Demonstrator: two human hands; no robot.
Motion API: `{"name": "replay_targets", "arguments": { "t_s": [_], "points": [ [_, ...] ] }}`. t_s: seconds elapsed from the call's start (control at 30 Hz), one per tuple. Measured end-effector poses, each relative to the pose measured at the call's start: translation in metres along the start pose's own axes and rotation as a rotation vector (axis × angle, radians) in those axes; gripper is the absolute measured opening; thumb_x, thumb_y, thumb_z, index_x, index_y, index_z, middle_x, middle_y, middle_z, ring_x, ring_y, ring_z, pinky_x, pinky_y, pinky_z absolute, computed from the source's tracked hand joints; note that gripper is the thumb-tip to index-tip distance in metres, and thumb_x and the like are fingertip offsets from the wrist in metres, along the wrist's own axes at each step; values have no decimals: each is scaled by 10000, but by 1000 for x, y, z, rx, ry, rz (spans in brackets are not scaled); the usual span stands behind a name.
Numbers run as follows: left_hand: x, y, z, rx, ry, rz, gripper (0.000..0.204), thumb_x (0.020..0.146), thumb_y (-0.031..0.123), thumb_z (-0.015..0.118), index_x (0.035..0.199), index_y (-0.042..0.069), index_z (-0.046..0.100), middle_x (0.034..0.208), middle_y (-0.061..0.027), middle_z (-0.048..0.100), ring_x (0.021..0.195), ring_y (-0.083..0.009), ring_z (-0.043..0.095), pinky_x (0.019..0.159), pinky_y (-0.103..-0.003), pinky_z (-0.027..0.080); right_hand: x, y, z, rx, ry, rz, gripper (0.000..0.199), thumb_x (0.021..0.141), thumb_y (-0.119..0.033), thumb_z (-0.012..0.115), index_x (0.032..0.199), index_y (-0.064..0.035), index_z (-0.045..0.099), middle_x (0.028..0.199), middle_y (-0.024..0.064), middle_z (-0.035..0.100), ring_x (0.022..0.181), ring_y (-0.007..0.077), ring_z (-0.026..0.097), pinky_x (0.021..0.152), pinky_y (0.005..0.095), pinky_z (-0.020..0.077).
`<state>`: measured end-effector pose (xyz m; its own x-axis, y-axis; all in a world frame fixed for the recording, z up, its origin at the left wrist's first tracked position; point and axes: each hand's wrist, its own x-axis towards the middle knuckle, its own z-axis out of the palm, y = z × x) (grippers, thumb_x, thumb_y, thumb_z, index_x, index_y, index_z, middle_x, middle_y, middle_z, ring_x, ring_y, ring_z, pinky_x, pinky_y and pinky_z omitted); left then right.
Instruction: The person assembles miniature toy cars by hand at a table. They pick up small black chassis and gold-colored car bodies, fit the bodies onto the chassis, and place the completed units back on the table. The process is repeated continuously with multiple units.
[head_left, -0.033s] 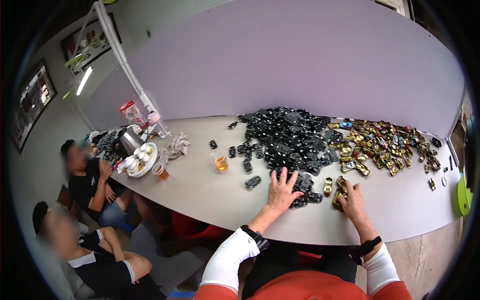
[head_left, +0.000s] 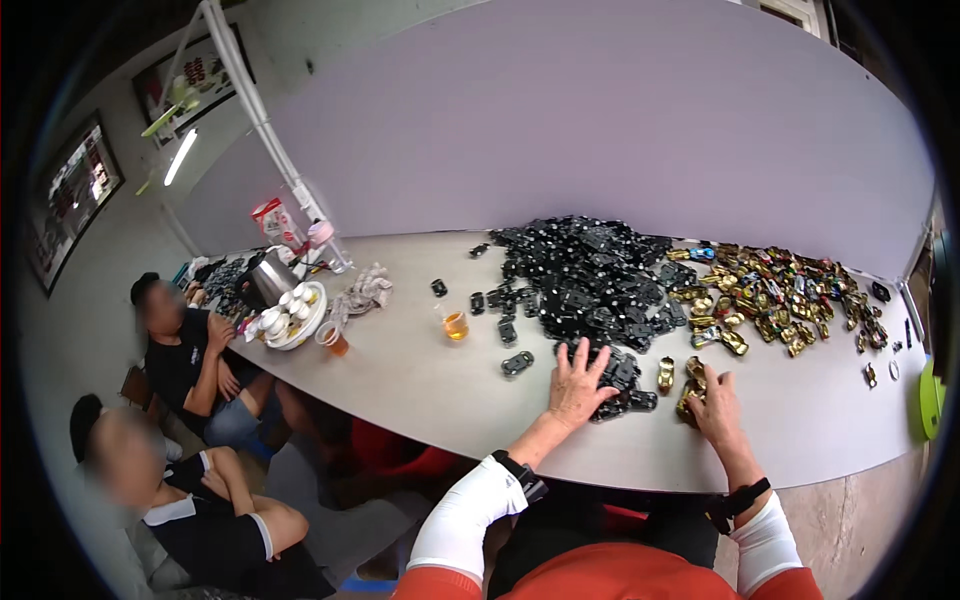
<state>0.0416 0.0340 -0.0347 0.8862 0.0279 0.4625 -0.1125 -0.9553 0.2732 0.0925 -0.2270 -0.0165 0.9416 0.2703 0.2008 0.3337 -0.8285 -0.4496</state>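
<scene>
My left hand (head_left: 578,388) lies with fingers spread over the near edge of a heap of black toy car chassis (head_left: 590,275), palm down on several of them. A few loose black chassis (head_left: 517,363) lie to its left. My right hand (head_left: 716,408) curls its fingers around a gold toy car body (head_left: 688,402) on the table. Another gold body (head_left: 696,367) touches its fingertips at the far side. Between my hands, a single gold body (head_left: 666,375) lies apart. Farther right spreads a pile of gold and coloured car bodies (head_left: 775,290).
A plastic cup of amber drink (head_left: 455,325) stands left of the heap, another cup (head_left: 332,340) beyond it. A white tray of small cups (head_left: 296,330), a kettle (head_left: 268,280) and a crumpled cloth (head_left: 365,290) sit farther left. Two people (head_left: 215,500) sit at the left. A green bin (head_left: 931,400) is at the right.
The whole view has shifted slightly to the right. Both hands keep their places at the chassis and the gold bodies.
</scene>
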Motion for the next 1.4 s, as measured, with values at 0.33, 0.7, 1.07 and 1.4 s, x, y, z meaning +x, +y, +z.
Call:
{"name": "replay_targets", "arguments": {
  "t_s": [0.33,0.7,1.07,1.4],
  "points": [
    [-21,-8,-9,90,86,-55,920,702,677,498,1413,189,176,1427,-196,161,1272,-453,186,960,-637,198,-30,49,4,271,360,0,481,760,-73,638,1199,3,459,942,156,467,795,258,505,698,355,443],
    [-60,-17,-24,146,-204,-277,851,725,620,545,1351,98,302,1351,-193,315,1230,-415,283,1001,-592,191,-32,57,11,298,303,-95,284,749,-47,623,1024,9,577,740,85,493,640,199,489,600,302,422],
    [-59,-6,-20,205,71,-176,789,638,514,700,1239,86,419,1121,-175,421,1059,-332,389,918,-466,315,-27,78,26,209,487,-89,173,740,-68,634,894,4,606,795,169,585,690,275,568,628,350,461],
    [-56,-4,-22,339,-163,-360,801,696,560,615,1308,110,360,1363,-233,291,1222,-394,303,983,-542,252,-28,74,43,300,563,15,140,758,-117,562,884,-69,523,858,167,507,775,384,537,663,444,458]
  ]
}}
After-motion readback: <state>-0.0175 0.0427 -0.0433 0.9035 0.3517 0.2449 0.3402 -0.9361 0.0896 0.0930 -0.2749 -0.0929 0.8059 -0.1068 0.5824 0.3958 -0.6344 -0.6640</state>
